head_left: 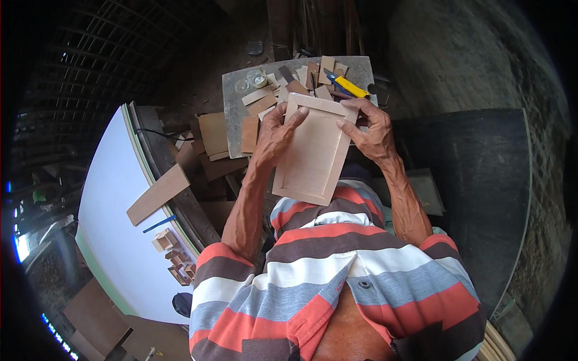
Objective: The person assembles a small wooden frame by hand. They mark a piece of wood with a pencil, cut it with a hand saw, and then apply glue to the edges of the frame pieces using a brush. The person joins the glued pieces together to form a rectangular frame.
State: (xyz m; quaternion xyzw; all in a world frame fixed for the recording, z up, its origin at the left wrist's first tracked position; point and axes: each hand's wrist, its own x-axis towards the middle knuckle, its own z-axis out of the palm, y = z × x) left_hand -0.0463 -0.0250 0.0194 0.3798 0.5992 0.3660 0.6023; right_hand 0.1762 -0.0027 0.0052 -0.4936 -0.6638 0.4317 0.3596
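Observation:
A shallow rectangular wooden tray, pale and with a raised rim, is held up in front of my chest. At its far left corner my left hand grips the edge, thumb over the rim. My right hand pinches the far right corner between thumb and fingers. The tray's open side faces up, and its near end reaches close to my striped shirt. The fingers under the tray are partly hidden.
Beyond the tray, a grey work table bears several wood pieces, a yellow utility knife and a glass jar. At left, a white board carries a wooden strip, a blue tool and small wooden boxes. A dark panel leans at right.

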